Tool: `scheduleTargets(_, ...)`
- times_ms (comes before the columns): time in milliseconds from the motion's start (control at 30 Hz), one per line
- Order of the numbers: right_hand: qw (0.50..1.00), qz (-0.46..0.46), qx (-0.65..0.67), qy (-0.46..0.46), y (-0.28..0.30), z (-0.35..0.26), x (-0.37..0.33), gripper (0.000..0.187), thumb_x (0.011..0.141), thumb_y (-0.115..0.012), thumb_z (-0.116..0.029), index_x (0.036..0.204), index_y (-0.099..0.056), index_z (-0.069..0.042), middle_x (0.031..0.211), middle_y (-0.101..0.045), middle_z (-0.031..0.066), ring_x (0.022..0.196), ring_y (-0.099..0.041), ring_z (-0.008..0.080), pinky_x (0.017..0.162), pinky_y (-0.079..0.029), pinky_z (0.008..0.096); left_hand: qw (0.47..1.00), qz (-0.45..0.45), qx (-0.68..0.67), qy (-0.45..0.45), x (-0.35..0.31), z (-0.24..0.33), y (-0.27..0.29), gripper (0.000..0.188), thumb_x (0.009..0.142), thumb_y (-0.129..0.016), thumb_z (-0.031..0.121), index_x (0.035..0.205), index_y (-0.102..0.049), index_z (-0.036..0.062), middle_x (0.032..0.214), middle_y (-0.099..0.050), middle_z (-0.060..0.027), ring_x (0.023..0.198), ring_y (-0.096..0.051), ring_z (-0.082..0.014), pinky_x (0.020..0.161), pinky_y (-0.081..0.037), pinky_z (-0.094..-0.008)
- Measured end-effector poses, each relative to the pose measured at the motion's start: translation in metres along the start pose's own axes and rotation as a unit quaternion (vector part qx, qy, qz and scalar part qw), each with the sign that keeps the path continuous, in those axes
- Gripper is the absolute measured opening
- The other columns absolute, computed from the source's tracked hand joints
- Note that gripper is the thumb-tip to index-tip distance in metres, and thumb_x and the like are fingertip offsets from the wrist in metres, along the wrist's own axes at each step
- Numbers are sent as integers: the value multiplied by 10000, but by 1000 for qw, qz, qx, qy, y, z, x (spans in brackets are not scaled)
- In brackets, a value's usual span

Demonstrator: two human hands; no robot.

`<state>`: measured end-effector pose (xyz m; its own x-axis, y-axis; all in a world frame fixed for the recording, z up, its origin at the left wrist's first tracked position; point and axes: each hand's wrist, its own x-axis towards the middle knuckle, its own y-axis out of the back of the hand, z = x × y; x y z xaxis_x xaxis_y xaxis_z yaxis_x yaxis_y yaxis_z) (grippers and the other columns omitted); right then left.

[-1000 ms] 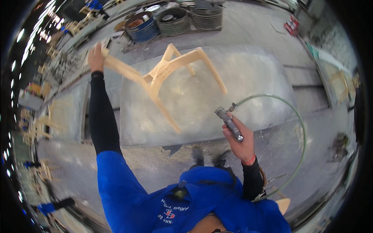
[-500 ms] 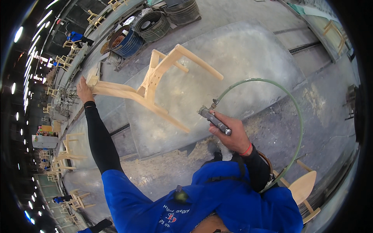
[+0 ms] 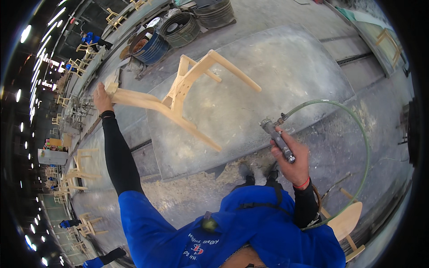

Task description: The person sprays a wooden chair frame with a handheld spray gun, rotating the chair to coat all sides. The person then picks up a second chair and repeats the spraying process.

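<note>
At the far left we noted stacked wooden chairs (image 3: 80, 163) along the floor edge, well apart from the work. The left hand (image 3: 102, 96) was raised at arm's length, fingers clamped on one end of a bare wooden chair frame (image 3: 178, 96). The frame was held clear of the floor, tilted, its legs pointing right and toward the near side, above a grey slab (image 3: 277, 80). Beyond it, at the far side, we saw a blue drum (image 3: 149, 47) and two dark drums (image 3: 196, 22) standing close together. Sawdust (image 3: 201, 185) lay on the floor at the slab's near edge. To the right, the right hand (image 3: 292, 158) was closed around a metal air tool (image 3: 278, 139), apart from the frame. A green hose (image 3: 357, 129) looped from the tool's far end round to the right. A chair seat (image 3: 346, 221) stood near right.
</note>
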<state>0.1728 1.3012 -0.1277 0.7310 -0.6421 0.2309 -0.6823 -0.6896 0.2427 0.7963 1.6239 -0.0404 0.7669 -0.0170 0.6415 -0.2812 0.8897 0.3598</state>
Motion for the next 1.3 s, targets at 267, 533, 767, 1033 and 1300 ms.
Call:
scheduleTargets(267, 1000, 15, 26, -1, -13, 8, 0, 562, 891, -801, -87, 1412, -607, -7, 1031, -758, 180, 909, -755, 254, 829, -571, 348, 1000, -1, 11, 2, -11, 2, -7, 595, 1014, -638, 508, 1097, -697, -79, 959, -690, -146, 894, -641, -190, 808, -509, -364)
scheduleTargets(533, 997, -59, 6, 43, -13, 17, 13, 563, 889, -811, -126, 1403, -612, -16, 997, -752, 182, 891, -760, 274, 818, -571, 352, 994, -11, 26, -104, -15, 3, -16, 349, 1047, -613, 337, 1200, -717, 41, 941, -657, -137, 881, -643, -259, 796, -501, -392)
scheduleTargets(767, 994, -101, 34, 17, -6, 19, 6, 555, 895, -806, -122, 1405, -612, -19, 989, -757, 173, 892, -765, 255, 819, -570, 341, 922, -5, 280, -268, -14, -8, -12, 306, 1050, -577, 244, 1326, -671, 153, 924, -602, -149, 859, -610, -340, 772, -481, -445)
scheduleTargets(1033, 983, -178, 45, -6, 11, 16, 18, 558, 904, -806, -148, 1411, -615, -15, 1002, -771, 154, 921, -760, 220, 836, -567, 333, 949, -30, 200, -243, -15, 9, -27, 438, 955, -616, 93, 1391, -589, 125, 939, -619, -150, 884, -634, -357, 777, -501, -461)
scheduleTargets(1300, 979, -185, 81, -17, 14, 13, 15, 576, 905, -814, -175, 1415, -608, -4, 1018, -769, 152, 925, -757, 221, 839, -565, 335, 951, -45, 188, -242, -4, -3, -42, 412, 927, -632, 80, 1338, -605, 97, 995, -640, -155, 900, -637, -367, 810, -513, -456)
